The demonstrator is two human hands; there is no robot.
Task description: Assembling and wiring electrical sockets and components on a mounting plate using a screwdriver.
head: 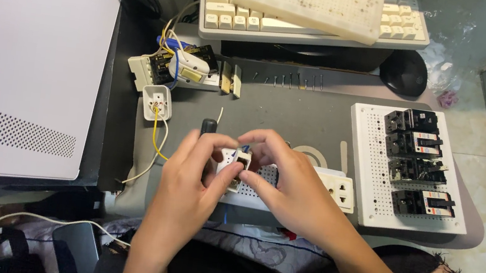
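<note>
Leftmost, a white perforated panel (24,60) fills the frame's left side, its right edge close against the grey work mat (295,115). At the mat's far-left corner sit a tangle of wired switch parts (171,66) and a small white socket (157,102) trailing a yellow wire (156,135); bare mat lies open behind the hands toward a row of screws (290,80) at the far edge. At the near edge, the left hand (188,179) and right hand (287,182) meet over a white perforated board (255,187), fingers curled narrowly, both pinching a small white switch module (238,164) between them. Just right of the right hand lies a white wall socket (340,190). Toward the mat's right edge, a second perforated board (368,170) carries four black circuit breakers (416,161), well apart from the hands.
</note>
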